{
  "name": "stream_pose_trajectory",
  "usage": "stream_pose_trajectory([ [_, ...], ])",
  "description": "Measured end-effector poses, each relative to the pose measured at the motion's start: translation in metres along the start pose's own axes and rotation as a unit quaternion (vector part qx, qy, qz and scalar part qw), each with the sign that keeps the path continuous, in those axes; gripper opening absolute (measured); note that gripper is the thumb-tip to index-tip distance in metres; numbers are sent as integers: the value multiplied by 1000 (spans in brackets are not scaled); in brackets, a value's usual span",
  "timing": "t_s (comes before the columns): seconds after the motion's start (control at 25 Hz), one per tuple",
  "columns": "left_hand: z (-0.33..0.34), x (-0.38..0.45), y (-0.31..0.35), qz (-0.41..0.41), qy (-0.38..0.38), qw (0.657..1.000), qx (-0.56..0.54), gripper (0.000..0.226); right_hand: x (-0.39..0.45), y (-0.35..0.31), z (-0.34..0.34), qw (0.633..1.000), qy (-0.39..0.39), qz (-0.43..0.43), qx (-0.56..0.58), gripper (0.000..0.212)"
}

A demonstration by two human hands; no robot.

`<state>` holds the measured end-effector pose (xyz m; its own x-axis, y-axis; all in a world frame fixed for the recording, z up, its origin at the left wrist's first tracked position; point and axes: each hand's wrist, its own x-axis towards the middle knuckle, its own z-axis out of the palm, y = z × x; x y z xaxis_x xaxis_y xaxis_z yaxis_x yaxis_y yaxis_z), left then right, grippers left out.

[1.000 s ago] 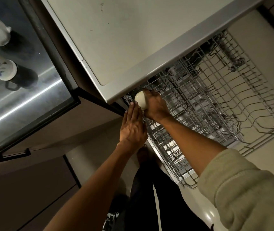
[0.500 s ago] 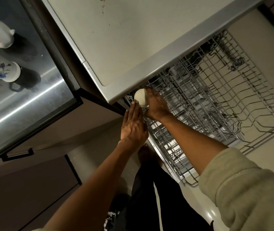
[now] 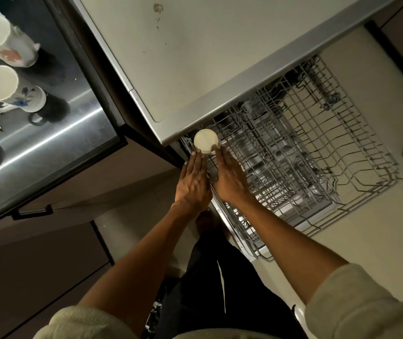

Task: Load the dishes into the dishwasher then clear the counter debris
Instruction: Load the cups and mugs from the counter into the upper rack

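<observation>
One pale cup (image 3: 205,141) sits in the corner of the pulled-out dishwasher rack (image 3: 357,152), just under the dishwasher's edge. Two hands flank it: the left hand (image 3: 193,184) and the right hand (image 3: 229,178), fingers straight, fingertips touching it. Left of the rack, two white mugs (image 3: 4,40) (image 3: 7,90) stand on the counter (image 3: 56,133).

Right hand (image 3: 229,178) has let go of the cup (image 3: 205,141): earlier its fingers curled round the cup, now they lie straight, tips just beside its rim. Cup now sits in the rack (image 3: 293,162) corner, mouth facing up. Left hand (image 3: 193,184) fingertips have come up against the cup's edge.
</observation>
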<state>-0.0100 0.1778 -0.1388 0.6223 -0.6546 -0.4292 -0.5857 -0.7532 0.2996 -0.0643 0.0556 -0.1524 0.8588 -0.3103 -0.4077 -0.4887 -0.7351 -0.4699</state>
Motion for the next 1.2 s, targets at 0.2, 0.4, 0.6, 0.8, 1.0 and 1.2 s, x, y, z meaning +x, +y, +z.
stream_pose_trajectory([
  [0.2,-20,-48,13,20,66,991,-117,75,-66,-32,-21,999,14,-39,5,90],
  [0.4,-46,-96,7,21,204,962,-180,64,-94,-75,-41,991,28,-133,-10,89],
  [0.6,-82,-134,-26,-14,275,943,-187,64,-91,-140,-55,972,64,-226,-5,70],
  [0.8,-135,-165,-85,-115,351,906,-206,68,-72,-234,-61,949,72,-304,-27,73],
  [1.0,-171,-196,-154,-179,404,867,-230,81,-56,-326,-49,928,63,-361,-60,76],
  [1.2,-199,-235,-230,-224,463,825,-232,83,-41,-421,-29,917,56,-389,-60,78],
])
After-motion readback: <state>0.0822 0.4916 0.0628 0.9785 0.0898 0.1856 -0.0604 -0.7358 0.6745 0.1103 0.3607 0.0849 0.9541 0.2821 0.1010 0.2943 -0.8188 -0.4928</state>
